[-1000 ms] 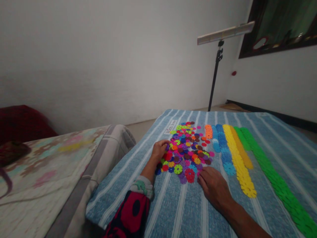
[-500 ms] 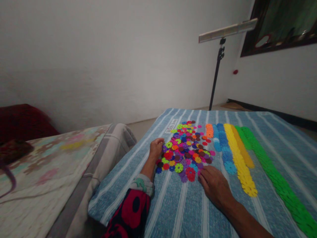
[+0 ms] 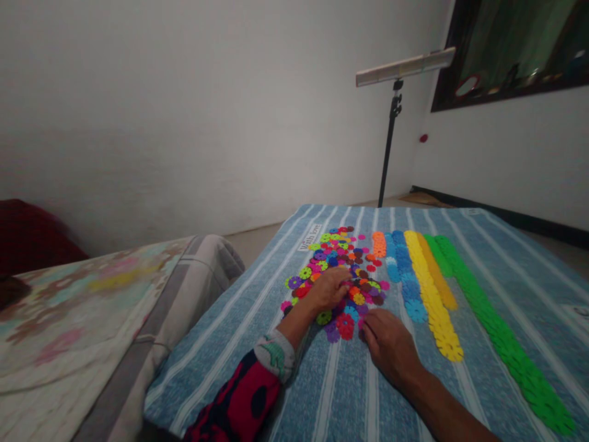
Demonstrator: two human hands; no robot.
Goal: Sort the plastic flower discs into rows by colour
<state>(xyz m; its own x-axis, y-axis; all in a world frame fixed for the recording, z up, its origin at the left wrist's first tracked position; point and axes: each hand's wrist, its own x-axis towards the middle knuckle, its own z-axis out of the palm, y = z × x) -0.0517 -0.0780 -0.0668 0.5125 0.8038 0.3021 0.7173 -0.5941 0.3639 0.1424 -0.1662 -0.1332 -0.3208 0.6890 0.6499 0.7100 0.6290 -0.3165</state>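
Observation:
A pile of mixed-colour plastic flower-shaped discs [image 3: 324, 316] lies on the striped blue cloth. My left hand [image 3: 329, 288] reaches over the middle of it, fingers curled and close together among the discs; whatever is at its fingertips is hidden. By the near right edge of the pile, my right hand [image 3: 391, 344] rests low over the cloth with thumb and fingers pinched at a small pink disc [image 3: 361, 323]. Overlapping discs sorted by colour form rows to the right: orange [image 3: 379, 244], blue [image 3: 409, 282], yellow [image 3: 432, 301], darker yellow [image 3: 437, 273] and green [image 3: 501, 337].
The blue striped cloth [image 3: 230, 362] covers the table. Left of it stands a second surface with a floral cover [image 3: 92, 319]. Behind the table are a black stand [image 3: 388, 153] with a flat bar on top, a white wall and a dark-framed window [image 3: 515, 55].
My left hand has moved right, from the left edge of the pile to above its middle. My right hand stays by the near right edge. The view has shifted slightly.

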